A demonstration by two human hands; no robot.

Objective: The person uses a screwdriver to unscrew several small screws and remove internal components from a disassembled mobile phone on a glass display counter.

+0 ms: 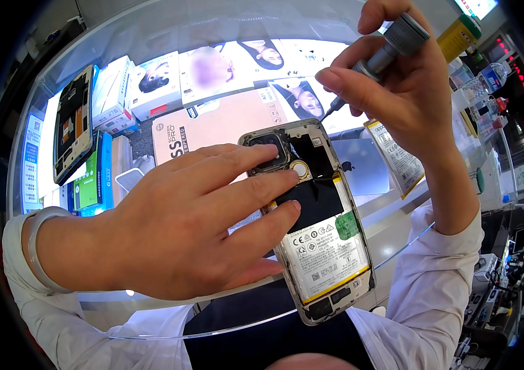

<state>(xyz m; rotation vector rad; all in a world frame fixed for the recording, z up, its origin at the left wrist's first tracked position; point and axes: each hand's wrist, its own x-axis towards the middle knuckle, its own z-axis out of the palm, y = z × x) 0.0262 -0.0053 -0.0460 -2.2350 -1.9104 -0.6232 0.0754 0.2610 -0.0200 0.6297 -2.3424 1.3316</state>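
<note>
An opened phone [317,259] is tilted in front of me, showing a white battery, black parts and a camera block. My left hand [194,222] holds it, fingertips on the camera block and upper inner parts, thumb at its left edge. Up at the right, my right hand [406,105] grips a grey precision screwdriver [391,49], its thin tip pointing down at the phone's top edge, apparently just above it; contact is unclear. A separate battery [391,151] lies right of the phone, beside a smooth light-blue panel [363,176].
A glass counter holds a pink box [175,132], several white boxes [151,80] and blue-green boxes [86,172]. Another opened phone [71,123] lies at the left. A yellow container [456,38], bottles and clutter line the right side.
</note>
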